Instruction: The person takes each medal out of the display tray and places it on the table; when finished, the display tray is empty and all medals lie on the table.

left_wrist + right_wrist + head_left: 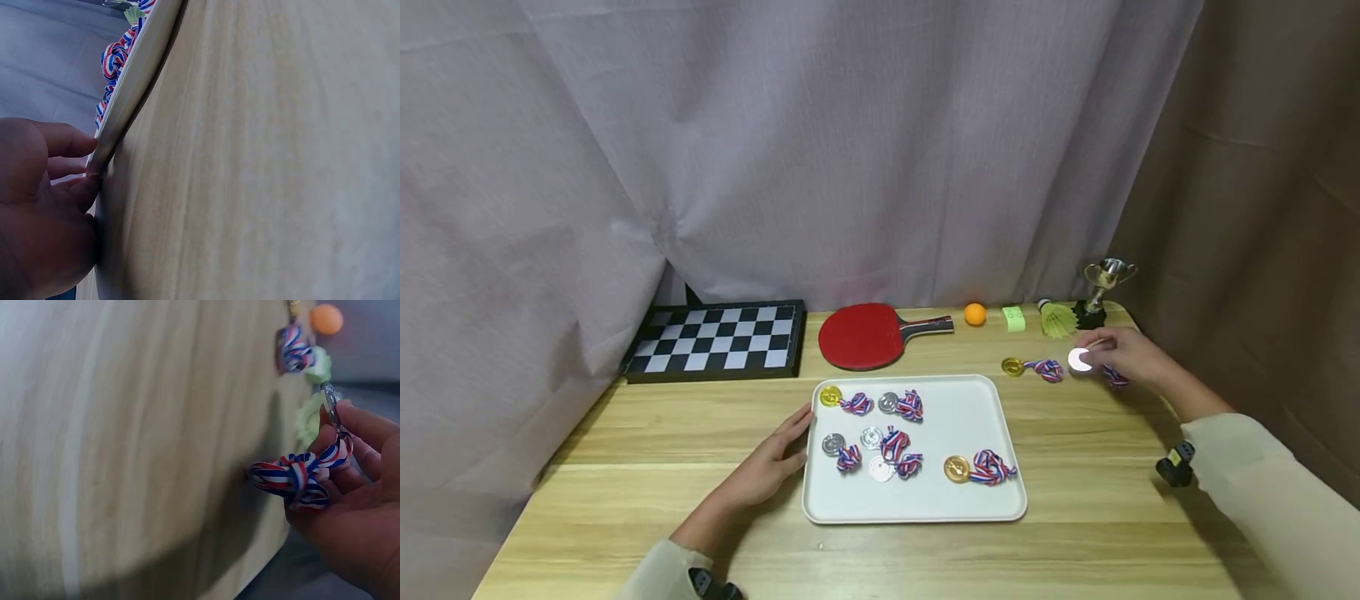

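In the head view my right hand (1123,354) pinches a silver medal (1079,360) at the right of the table. The medal's disc shines white there, and its knotted red, white and blue ribbon (294,478) hangs below the fingers in the right wrist view. My left hand (772,462) lies along the left side of a white tray (940,417), its fingertips at the rim. On the tray lie several medals with bundled ribbons, among them a gold medal (831,396) at the back left and a bronze-coloured medal (957,469) at the front right.
Just left of my right hand lies another gold medal (1012,367). Along the back stand a chessboard (715,340), a red table tennis bat (861,336), an orange ball (974,314), a green block (1013,318), a yellow shuttlecock (1057,320) and a trophy (1103,287), before grey curtains.
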`<state>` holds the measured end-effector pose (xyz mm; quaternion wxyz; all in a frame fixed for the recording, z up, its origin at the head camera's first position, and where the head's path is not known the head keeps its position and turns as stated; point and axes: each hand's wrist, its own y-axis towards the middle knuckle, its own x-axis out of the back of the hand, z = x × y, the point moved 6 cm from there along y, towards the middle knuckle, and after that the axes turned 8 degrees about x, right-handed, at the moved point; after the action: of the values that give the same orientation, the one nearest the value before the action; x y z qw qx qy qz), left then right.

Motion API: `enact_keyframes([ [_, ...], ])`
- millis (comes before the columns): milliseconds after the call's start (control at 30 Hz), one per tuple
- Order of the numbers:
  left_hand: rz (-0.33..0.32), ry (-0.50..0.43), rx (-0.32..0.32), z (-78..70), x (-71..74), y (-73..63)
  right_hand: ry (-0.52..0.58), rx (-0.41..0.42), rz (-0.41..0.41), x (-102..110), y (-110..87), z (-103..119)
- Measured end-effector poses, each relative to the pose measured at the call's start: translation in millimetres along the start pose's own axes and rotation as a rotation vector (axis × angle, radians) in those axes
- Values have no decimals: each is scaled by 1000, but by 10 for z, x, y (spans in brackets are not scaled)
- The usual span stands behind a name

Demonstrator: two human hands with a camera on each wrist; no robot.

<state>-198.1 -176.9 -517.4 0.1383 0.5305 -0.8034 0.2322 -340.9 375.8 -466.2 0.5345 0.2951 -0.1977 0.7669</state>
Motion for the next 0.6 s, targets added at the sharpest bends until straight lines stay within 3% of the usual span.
enact_keyframes([
  [200,5,3,4,3,1,1,-55,20,3,-65,62,-217],
  [333,6,12,-1,-4,3,1,-74,-2,-7,-104,54,-256],
  [600,6,14,0,0,7,0,-218,8,-28,-110,39,-304],
])
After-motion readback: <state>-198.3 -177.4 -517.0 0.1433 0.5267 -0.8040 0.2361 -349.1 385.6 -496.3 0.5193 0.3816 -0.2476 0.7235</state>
